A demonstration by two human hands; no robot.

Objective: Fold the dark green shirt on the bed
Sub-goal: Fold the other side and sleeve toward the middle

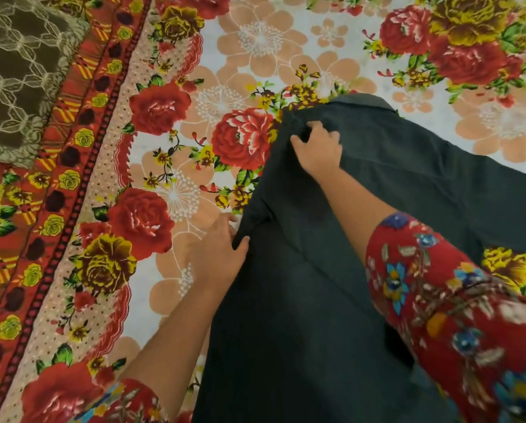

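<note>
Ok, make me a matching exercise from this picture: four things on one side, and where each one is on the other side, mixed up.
Things:
1. left hand
2. right hand
3. collar
4. olive patterned cloth

Places:
A. top left corner of the view, on the floral bedsheet
B. pinching the dark green shirt near its shoulder
C. at the shirt's far end
D. gripping the shirt's left edge

Pairs: 1-D, 2-B, 3-C, 4-A
</note>
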